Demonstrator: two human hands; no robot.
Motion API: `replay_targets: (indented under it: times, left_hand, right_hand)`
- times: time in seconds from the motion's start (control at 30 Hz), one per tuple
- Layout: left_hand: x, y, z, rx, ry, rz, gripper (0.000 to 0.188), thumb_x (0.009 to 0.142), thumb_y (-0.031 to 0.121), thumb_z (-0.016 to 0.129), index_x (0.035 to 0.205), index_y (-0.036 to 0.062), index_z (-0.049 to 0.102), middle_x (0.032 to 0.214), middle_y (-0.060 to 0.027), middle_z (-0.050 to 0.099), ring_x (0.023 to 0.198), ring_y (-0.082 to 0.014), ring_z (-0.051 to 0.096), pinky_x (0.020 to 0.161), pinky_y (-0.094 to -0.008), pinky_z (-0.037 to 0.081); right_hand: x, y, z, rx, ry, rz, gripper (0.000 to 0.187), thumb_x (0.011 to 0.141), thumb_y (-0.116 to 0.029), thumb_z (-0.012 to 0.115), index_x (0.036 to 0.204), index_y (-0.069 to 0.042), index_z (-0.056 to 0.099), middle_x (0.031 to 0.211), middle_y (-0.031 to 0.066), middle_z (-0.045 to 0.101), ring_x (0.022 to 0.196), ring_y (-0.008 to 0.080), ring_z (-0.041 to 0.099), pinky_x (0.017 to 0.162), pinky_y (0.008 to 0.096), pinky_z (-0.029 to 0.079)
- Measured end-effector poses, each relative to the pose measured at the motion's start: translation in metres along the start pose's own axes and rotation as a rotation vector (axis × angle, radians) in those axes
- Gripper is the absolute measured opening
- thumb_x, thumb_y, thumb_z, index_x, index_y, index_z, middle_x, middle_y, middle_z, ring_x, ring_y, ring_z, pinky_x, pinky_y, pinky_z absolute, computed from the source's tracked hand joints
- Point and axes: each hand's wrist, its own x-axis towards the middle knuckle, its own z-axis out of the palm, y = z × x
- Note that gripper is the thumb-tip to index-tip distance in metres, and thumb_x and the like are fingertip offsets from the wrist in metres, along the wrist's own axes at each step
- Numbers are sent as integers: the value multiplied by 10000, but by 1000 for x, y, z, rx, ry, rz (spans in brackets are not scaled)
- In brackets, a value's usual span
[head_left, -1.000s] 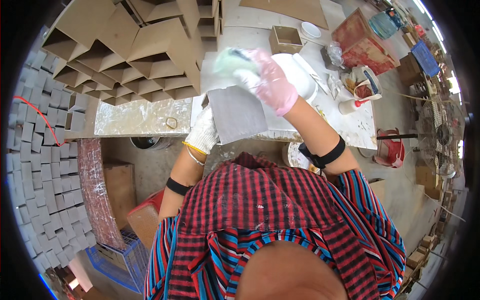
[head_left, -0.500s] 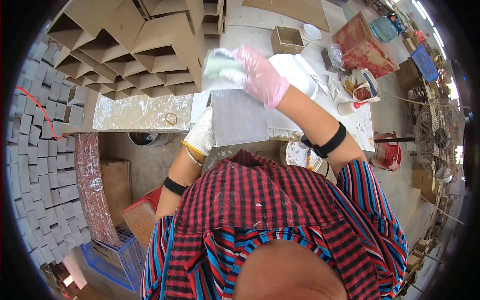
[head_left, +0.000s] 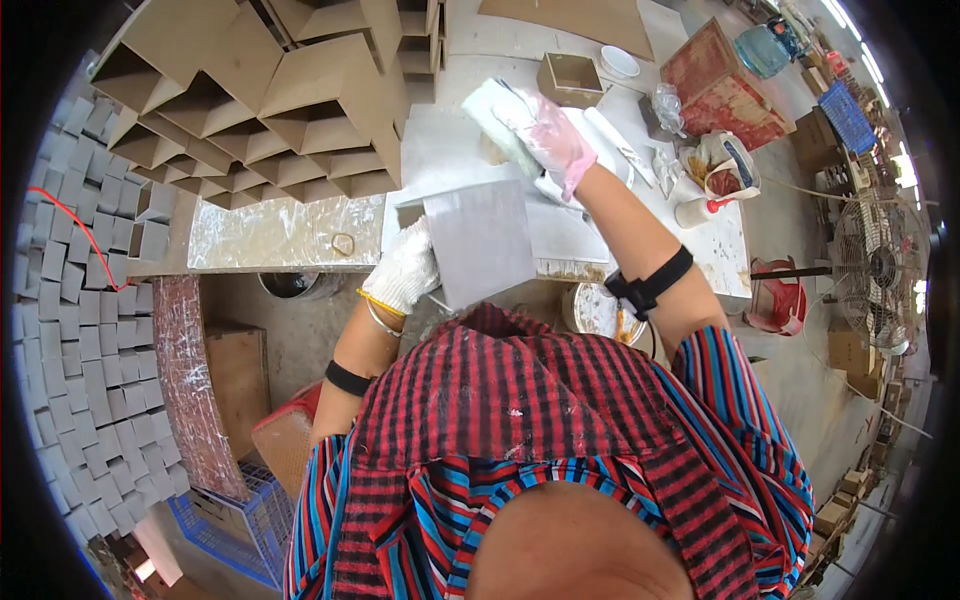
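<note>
My left hand [head_left: 400, 270], in a white knit glove with a yellow cuff, grips a grey box [head_left: 482, 240] by its left side. The box is tilted over the table's near edge, its flat grey face up. My right hand [head_left: 560, 145], in a thin pink glove, is closed on a pale green sponge-like pad [head_left: 500, 118] smeared with white. It is raised beyond the box, apart from it. Beneath the right hand a round white tray [head_left: 612, 162] is partly hidden.
Brown open-ended boxes [head_left: 335, 85] are stacked at the far left. A small open box [head_left: 570, 80], a white bowl [head_left: 620, 62] and a red-capped bottle [head_left: 697, 212] stand on the table. A bucket [head_left: 600, 315] is below the edge; a fan [head_left: 880, 265] stands right.
My right hand has moved right and slightly away with the pad, off the far edge of the box. The grey box has turned and tilted in my left hand.
</note>
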Motion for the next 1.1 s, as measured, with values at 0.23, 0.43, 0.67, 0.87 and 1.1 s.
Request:
replay_targets:
  times: [0.23,0.43,0.67,0.87,1.1]
  left_hand:
    - [13,-16,-9,-386,-21,57,366,923,208,396,1229,25,484,1230,-151,523,1125,-291,510,949,-433,429]
    - [14,5,11,-749,68,-42,452,935,365,384,1245,46,469,1219,-142,531,1083,-308,539,920,-432,459]
    - [12,3,9,-530,275,-8,464,943,401,385,1242,59,480,1179,-106,561,1037,-267,569,873,-400,493]
    - [9,-6,-1,-439,449,-61,455,939,385,407,1243,55,480,1156,-107,573,1000,-262,585,845,-389,503]
    - [-15,-27,-15,827,300,479,437,919,356,461,1243,63,478,1172,-103,555,1041,-250,559,882,-361,477]
  right_hand:
    - [-28,13,23,790,33,206,499,930,-386,464,1219,19,492,1130,118,587,994,178,577,866,278,449]
    - [-45,6,28,961,82,138,513,944,-385,433,1244,29,458,1135,134,585,1023,200,577,884,283,454]
    - [-56,21,12,905,-23,126,438,937,-391,449,1172,-27,508,1015,85,612,799,133,594,671,249,498]
    - [-40,-16,6,316,-35,-191,463,887,-357,543,1181,-2,504,959,108,604,872,166,580,776,272,457]
    - [-46,-49,39,-60,-677,-514,464,810,-354,623,1168,-67,557,1007,101,587,981,251,549,883,355,411]
